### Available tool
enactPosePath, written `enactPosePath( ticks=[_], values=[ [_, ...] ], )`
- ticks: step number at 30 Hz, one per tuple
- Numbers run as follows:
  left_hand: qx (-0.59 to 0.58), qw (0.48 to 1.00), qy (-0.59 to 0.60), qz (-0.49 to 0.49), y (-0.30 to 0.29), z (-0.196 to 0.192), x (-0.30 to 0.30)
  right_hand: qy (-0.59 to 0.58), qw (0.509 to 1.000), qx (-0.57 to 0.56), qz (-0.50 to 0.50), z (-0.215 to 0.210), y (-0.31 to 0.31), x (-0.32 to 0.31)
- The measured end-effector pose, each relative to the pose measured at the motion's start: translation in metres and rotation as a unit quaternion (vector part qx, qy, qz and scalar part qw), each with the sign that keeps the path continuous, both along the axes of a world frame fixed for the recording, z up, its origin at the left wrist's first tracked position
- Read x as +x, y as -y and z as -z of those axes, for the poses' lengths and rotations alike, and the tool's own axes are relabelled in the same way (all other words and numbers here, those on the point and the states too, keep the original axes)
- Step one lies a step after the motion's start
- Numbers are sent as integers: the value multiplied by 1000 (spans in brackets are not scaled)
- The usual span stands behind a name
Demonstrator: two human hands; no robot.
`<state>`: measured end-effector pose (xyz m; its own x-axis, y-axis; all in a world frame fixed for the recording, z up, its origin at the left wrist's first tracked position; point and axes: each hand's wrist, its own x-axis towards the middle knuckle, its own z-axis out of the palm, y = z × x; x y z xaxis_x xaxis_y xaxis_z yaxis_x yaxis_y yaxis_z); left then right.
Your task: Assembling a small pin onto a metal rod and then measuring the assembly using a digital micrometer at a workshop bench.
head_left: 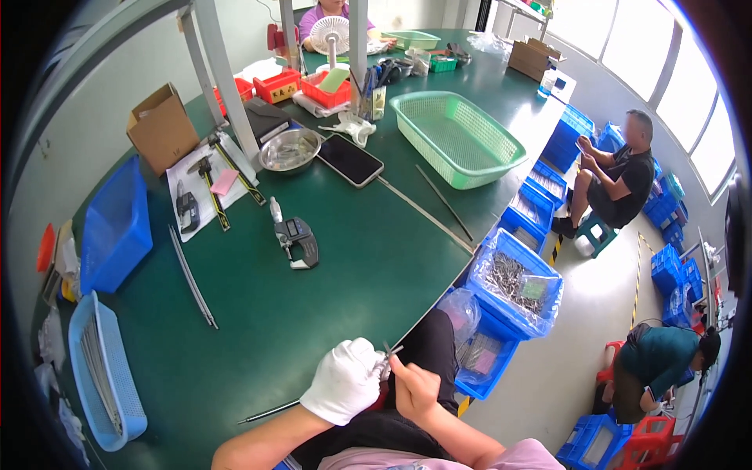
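Observation:
Close together at the table's near edge, my two hands meet over some small grey metal pins [391, 354]. My left hand [345, 380], in a white glove, is closed around them, and their ends stick out past its fingers. My bare right hand [416, 389] pinches at the same pins with its thumb and fingers. How many pins there are, I cannot tell. A thin dark rod [270, 412] lies on the table by my left forearm. Farther off on the green table [313, 305] rests a digital micrometer [294, 235].
Right of my hands, a blue bin [513, 282] holds many metal pins in a plastic liner. Long thin rods [193, 278] lie at left, near a light-blue basket [110, 376] of rods. A green basket [458, 141], phone [350, 160] and steel bowl [290, 150] stand farther back. Other people sit nearby.

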<state>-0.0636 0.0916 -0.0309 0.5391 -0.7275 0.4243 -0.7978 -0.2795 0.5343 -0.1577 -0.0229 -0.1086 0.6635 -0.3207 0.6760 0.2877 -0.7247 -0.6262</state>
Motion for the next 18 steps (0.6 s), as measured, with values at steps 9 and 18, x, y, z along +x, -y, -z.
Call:
enactPosePath(
  ticks=[9, 18],
  values=[
    [5, 1000, 0, -6, -2, -4, -5, 14, 1000, -9, -9, -7, -2, 5],
    [12, 999, -28, -38, -7, 4, -9, 33, 999, -20, -26, 4, -3, 7]
  ],
)
